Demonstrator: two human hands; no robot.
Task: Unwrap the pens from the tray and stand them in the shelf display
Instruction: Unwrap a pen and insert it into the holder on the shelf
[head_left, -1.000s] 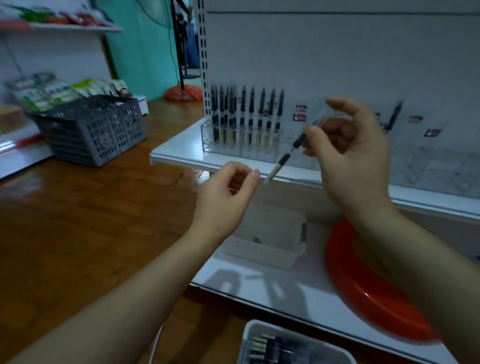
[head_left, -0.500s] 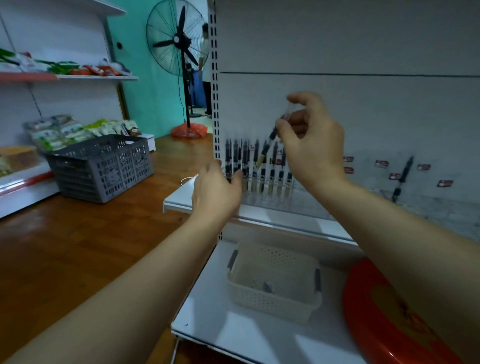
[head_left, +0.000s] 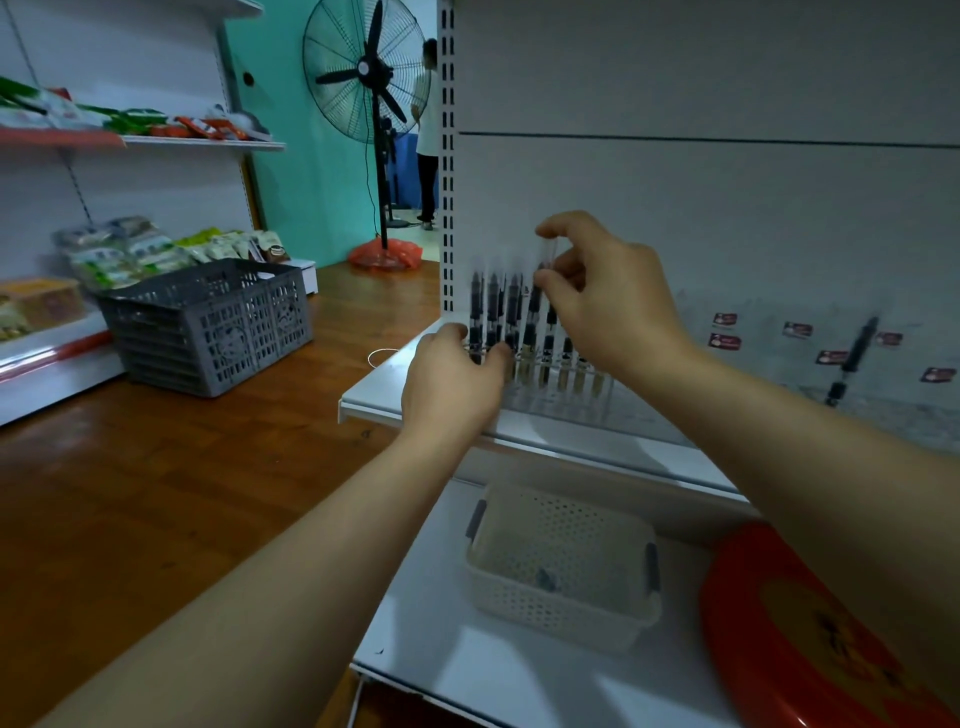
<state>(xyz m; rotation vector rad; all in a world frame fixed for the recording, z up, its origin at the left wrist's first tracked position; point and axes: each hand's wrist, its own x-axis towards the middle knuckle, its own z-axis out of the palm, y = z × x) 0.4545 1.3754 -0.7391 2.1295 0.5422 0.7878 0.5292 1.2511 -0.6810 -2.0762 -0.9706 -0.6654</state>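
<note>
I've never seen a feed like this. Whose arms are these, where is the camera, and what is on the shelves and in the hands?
There is no machine here: a person's two bare arms, filmed by a wide-angle camera worn on their head, looking forward and down. The right hand pinches a black pen with a clear cap, lowering it among the row of upright black pens in the clear plastic display holder on the white upper shelf. The left hand rests at the holder's left end; whether it grips anything is unclear. Below, the white lower shelf carries a white perforated plastic basket and a red round tray.
</note>
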